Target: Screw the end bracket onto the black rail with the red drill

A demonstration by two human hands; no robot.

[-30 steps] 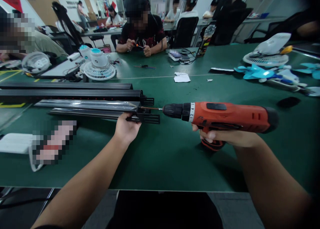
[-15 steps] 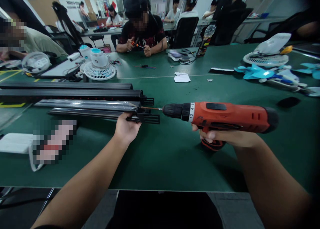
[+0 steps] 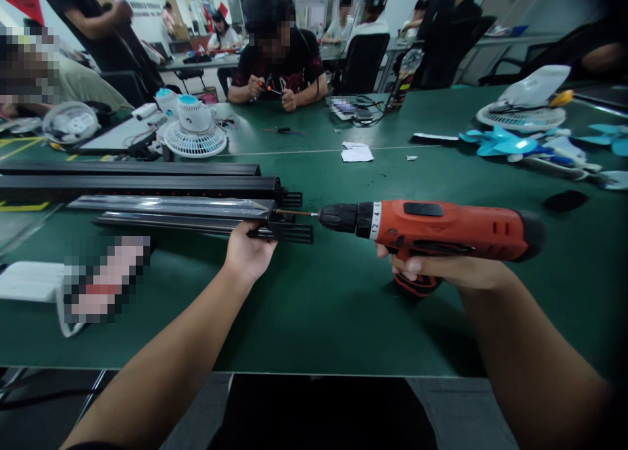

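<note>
My right hand [image 3: 426, 267] is wrapped round the handle of an orange and black cordless drill [image 3: 456, 224], which points left. A long thin bit [image 3: 299, 213] runs from its chuck to the end of a long black metal profile [image 3: 196, 205]. Whether the tip sits in a screw is hidden. My left hand [image 3: 250, 250] grips that profile from below near its right end, fingers partly hidden underneath. A slotted black bracket [image 3: 294, 233] sticks out of this end, just right of my left fingers.
Further black profiles [image 3: 147, 185] lie behind the held one. White fan parts [image 3: 195, 126] and blue fan blades [image 3: 500, 141] lie farther back, with a scrap of paper [image 3: 357, 152] between. Across the green table, a co-worker [image 3: 279, 51] holds a screwdriver. A blurred pink object [image 3: 110, 276] lies at left.
My hands, the drill and the profile stay practically where they were. In the left background, a standing person's arm has come into view.
</note>
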